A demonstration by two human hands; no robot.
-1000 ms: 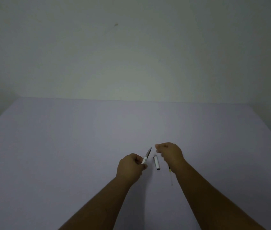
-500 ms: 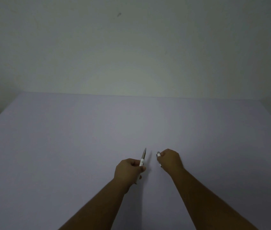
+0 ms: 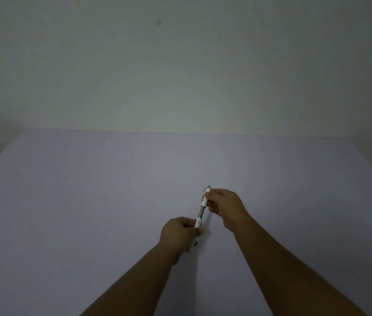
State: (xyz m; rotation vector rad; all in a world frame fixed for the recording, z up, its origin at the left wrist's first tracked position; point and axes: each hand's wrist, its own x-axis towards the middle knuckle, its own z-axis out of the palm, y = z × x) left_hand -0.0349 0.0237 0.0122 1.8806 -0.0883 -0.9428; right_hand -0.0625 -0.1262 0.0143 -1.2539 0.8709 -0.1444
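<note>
Pen (image 3: 199,215): light, stiff, slick, I judge; my left hand (image 3: 180,233) grips the barrel.
Cap (image 3: 205,199): tiny; my right hand (image 3: 224,206) pinches it.

The head view is dim and grainy, with a soft pool of light on the wall (image 3: 180,76) fading to dark corners, faint shadows under the forearms on the table (image 3: 89,201), and wide-angle bowing at the edges.
</note>
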